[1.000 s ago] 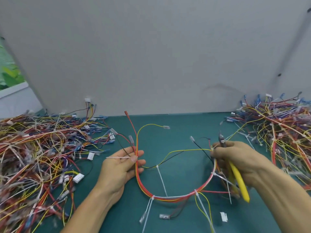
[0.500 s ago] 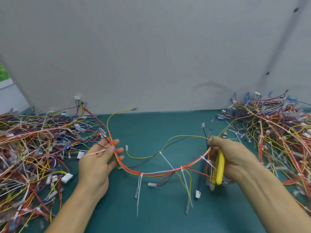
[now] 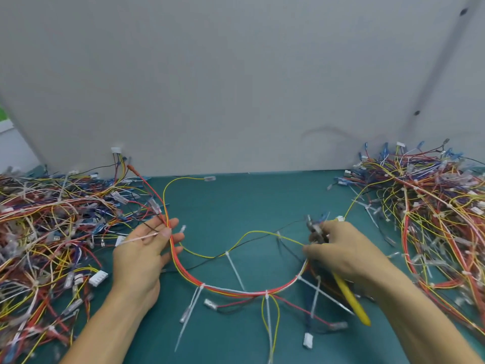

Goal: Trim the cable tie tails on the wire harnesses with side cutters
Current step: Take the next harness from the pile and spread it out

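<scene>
Our left hand [image 3: 139, 258] pinches the harness [image 3: 231, 291] on its left, our right hand [image 3: 346, 253] clamps the side cutters [image 3: 351, 300] on its right (blades blurred): a cut made too close could nick its insulation.

"How do the arms sit?"

"The bare left forearm [image 3: 105, 324] and the bare right forearm [image 3: 420, 311] both rise from the lower edge and angle inward, backs of the hands up."

"The left hand [image 3: 141, 256]?"

"Fingers pointing up and right, only lightly bent, the tips pinching the red and yellow wire harness [image 3: 236, 291]."

"And the right hand [image 3: 343, 250]?"

"Curled in a fist round the yellow-handled side cutters [image 3: 351, 302], knuckles turned inward. It's blurred, so I can't make out the single fingers."
</scene>
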`<act>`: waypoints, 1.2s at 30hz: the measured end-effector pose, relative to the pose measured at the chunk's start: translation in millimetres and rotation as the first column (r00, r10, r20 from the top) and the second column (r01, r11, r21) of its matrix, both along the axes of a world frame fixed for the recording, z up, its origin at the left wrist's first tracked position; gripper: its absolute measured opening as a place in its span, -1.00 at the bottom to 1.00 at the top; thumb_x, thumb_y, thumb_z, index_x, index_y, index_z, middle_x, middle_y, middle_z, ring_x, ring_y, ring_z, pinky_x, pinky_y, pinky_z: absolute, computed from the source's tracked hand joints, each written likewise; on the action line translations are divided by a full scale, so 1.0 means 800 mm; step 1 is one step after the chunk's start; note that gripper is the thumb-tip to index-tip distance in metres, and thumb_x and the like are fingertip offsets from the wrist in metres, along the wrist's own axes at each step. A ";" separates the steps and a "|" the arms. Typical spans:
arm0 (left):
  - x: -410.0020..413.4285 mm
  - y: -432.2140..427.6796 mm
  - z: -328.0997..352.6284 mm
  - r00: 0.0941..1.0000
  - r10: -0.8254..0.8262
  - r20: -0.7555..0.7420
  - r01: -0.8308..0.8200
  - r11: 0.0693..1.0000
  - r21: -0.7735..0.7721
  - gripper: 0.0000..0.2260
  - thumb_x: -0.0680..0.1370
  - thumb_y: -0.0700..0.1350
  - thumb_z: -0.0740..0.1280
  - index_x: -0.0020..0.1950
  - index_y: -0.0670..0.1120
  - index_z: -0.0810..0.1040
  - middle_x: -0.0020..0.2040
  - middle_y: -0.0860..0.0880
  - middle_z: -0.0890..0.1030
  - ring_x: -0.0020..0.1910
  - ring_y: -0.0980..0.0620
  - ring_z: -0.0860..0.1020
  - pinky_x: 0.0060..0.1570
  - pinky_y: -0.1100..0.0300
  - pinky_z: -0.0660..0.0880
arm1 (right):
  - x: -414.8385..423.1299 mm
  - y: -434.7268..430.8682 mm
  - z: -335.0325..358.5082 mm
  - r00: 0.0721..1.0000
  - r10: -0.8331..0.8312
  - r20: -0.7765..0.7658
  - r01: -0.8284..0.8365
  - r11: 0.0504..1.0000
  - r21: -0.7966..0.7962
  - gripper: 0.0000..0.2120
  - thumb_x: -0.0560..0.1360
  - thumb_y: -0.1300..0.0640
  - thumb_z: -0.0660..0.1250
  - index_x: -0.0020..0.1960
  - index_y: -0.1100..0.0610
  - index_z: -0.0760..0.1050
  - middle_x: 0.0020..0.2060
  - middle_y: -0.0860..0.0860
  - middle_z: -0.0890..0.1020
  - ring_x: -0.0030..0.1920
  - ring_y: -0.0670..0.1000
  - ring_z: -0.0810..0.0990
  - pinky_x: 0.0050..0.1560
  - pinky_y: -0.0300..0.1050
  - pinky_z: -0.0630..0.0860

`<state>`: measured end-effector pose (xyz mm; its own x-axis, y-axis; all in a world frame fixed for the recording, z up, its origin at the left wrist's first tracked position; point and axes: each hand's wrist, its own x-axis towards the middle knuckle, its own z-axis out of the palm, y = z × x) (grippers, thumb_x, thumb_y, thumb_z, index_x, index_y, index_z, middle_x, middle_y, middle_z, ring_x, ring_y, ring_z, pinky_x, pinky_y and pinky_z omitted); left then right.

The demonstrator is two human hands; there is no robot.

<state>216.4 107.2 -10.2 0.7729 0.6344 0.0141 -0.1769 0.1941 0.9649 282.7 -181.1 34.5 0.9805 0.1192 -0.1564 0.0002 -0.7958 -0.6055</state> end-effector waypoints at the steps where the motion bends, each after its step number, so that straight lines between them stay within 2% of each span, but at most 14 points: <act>1: 0.000 0.001 0.000 1.000 0.003 -0.003 -0.003 1.000 0.010 -0.81 0.57 -0.34 0.26 0.05 -0.08 0.55 -0.07 0.02 0.67 -0.32 0.14 0.65 -0.36 0.28 0.59 | 0.002 -0.005 0.003 0.999 0.027 -0.041 -0.026 0.999 0.041 -0.79 0.40 0.05 0.41 -0.18 0.21 0.53 -0.33 0.06 0.60 -0.30 0.07 0.53 -0.21 -0.07 0.45; 3: 0.000 0.004 -0.001 1.000 0.007 -0.010 -0.007 1.000 0.021 -0.81 0.57 -0.34 0.25 0.05 -0.09 0.55 -0.08 0.01 0.67 -0.32 0.15 0.65 -0.36 0.28 0.59 | 0.011 -0.023 0.013 0.999 -0.014 -0.031 0.017 0.995 0.103 -0.77 0.42 0.06 0.41 -0.20 0.24 0.53 -0.35 0.12 0.62 -0.35 0.08 0.52 -0.17 0.03 0.50; 4: 0.000 0.005 -0.001 1.000 0.010 -0.013 -0.009 1.000 0.025 -0.82 0.57 -0.34 0.25 0.08 -0.11 0.55 -0.07 0.01 0.66 -0.33 0.15 0.65 -0.37 0.28 0.59 | 0.016 -0.035 0.017 0.999 -0.050 0.016 0.049 0.996 0.071 -0.77 0.41 0.07 0.41 -0.16 0.24 0.50 -0.31 0.14 0.62 -0.32 0.10 0.53 -0.18 0.06 0.50; 6: 0.000 0.007 -0.002 1.000 0.016 -0.020 -0.015 0.999 0.035 -0.80 0.58 -0.33 0.25 0.16 -0.16 0.53 -0.07 0.01 0.65 -0.34 0.15 0.64 -0.38 0.29 0.59 | 0.023 -0.059 0.023 0.989 -0.097 0.116 0.112 0.985 -0.129 -0.74 0.40 0.08 0.38 -0.06 0.20 0.38 -0.21 0.13 0.56 -0.22 0.13 0.52 -0.27 -0.01 0.39; 8: 0.001 0.009 -0.003 0.999 0.019 -0.027 -0.018 0.999 0.045 -0.78 0.58 -0.33 0.24 0.21 -0.18 0.51 -0.06 0.00 0.65 -0.35 0.16 0.64 -0.38 0.30 0.59 | 0.028 -0.074 0.021 0.977 -0.099 0.189 0.139 0.967 -0.213 -0.77 0.41 0.13 0.35 -0.04 0.16 0.33 -0.15 0.10 0.53 -0.15 0.13 0.49 -0.25 -0.06 0.35; 10: 0.001 0.009 -0.004 0.999 0.019 -0.033 -0.017 0.998 0.054 -0.77 0.58 -0.33 0.24 0.22 -0.19 0.50 -0.09 0.03 0.65 -0.35 0.17 0.64 -0.38 0.30 0.59 | 0.031 -0.076 0.015 0.966 -0.023 0.258 0.072 0.981 -0.179 -0.86 0.41 0.21 0.32 -0.06 0.12 0.40 -0.12 0.09 0.58 -0.09 0.15 0.53 -0.16 -0.03 0.43; 13: 0.001 0.010 -0.004 0.999 0.023 -0.039 -0.020 0.998 0.066 -0.77 0.58 -0.34 0.24 0.22 -0.20 0.51 -0.13 0.05 0.67 -0.36 0.16 0.64 -0.38 0.29 0.59 | 0.030 -0.060 0.002 0.919 0.176 0.353 -0.108 0.973 -0.203 -0.81 0.38 0.29 0.27 -0.07 0.07 0.38 -0.06 0.04 0.63 0.02 0.18 0.56 -0.07 0.01 0.48; 15: 0.001 0.010 -0.005 0.999 0.025 -0.042 -0.022 0.997 0.068 -0.76 0.58 -0.34 0.24 0.23 -0.21 0.50 -0.07 0.00 0.65 -0.36 0.16 0.64 -0.38 0.29 0.59 | 0.031 -0.044 -0.012 0.865 0.296 0.405 -0.174 0.934 -0.311 -0.79 0.40 0.24 0.28 -0.05 0.01 0.35 -0.19 -0.05 0.53 0.02 0.18 0.50 -0.15 -0.02 0.37; 17: 0.000 0.011 -0.005 0.999 0.031 -0.039 -0.028 0.997 0.068 -0.76 0.58 -0.34 0.24 0.23 -0.21 0.50 -0.06 -0.02 0.64 -0.36 0.16 0.64 -0.38 0.29 0.59 | 0.034 -0.033 -0.026 0.817 0.396 0.420 -0.212 0.883 -0.419 -0.84 0.45 0.19 0.27 -0.03 0.01 0.34 -0.33 -0.13 0.31 -0.01 0.16 0.46 -0.18 0.00 0.27; 20: 0.001 0.013 -0.004 0.999 0.040 -0.037 -0.038 0.997 0.070 -0.77 0.58 -0.34 0.24 0.22 -0.19 0.51 -0.14 0.04 0.67 -0.37 0.16 0.64 -0.39 0.30 0.59 | 0.041 -0.032 -0.036 0.801 0.442 0.405 -0.230 0.850 -0.474 -0.89 0.48 0.17 0.23 -0.06 0.01 0.33 -0.37 -0.13 0.23 -0.04 0.14 0.44 -0.19 -0.01 0.22; 24: 0.001 0.015 -0.004 0.998 0.050 -0.038 -0.047 0.997 0.065 -0.77 0.59 -0.34 0.23 0.21 -0.17 0.50 -0.05 -0.01 0.64 -0.35 0.17 0.64 -0.38 0.30 0.59 | 0.044 -0.039 -0.030 0.809 0.431 0.399 -0.229 0.857 -0.462 -0.84 0.49 0.04 0.27 -0.13 -0.03 0.26 -0.32 -0.11 0.37 -0.04 0.12 0.46 -0.18 -0.02 0.27; 27: 0.001 0.019 -0.003 0.997 0.065 -0.040 -0.062 0.996 0.064 -0.82 0.59 -0.32 0.25 0.11 -0.12 0.55 -0.06 0.00 0.64 -0.35 0.17 0.64 -0.37 0.30 0.59 | 0.040 -0.042 -0.023 0.870 0.391 0.299 -0.270 0.887 -0.375 -0.78 0.44 0.00 0.36 -0.14 -0.01 0.31 -0.24 -0.07 0.51 -0.06 0.11 0.48 -0.13 -0.01 0.39; 32: -0.002 0.026 0.002 0.993 0.105 -0.046 -0.102 0.992 0.077 -0.79 0.59 -0.31 0.24 -0.05 -0.03 0.57 -0.20 0.11 0.68 -0.35 0.18 0.64 -0.36 0.30 0.60 | 0.033 -0.050 0.002 0.933 0.308 0.183 -0.269 0.939 -0.213 -0.81 0.34 0.10 0.45 -0.12 0.05 0.47 -0.21 -0.07 0.62 -0.10 0.03 0.55 -0.06 -0.01 0.51; 36: -0.003 0.027 0.005 0.990 0.123 -0.066 -0.118 0.990 0.072 -0.79 0.60 -0.30 0.24 -0.05 -0.02 0.57 -0.20 0.12 0.69 -0.36 0.19 0.64 -0.37 0.31 0.59 | 0.029 -0.052 0.020 0.941 0.291 0.175 -0.267 0.952 -0.151 -0.83 0.29 0.16 0.48 -0.17 0.02 0.53 -0.29 -0.09 0.65 -0.20 -0.08 0.60 -0.18 -0.12 0.55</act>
<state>213.9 128.4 -6.0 0.6915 0.7224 0.0084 -0.1262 0.1094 0.9859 305.9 -222.3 50.8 0.9232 0.3843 0.0010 0.3399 -0.8154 -0.4686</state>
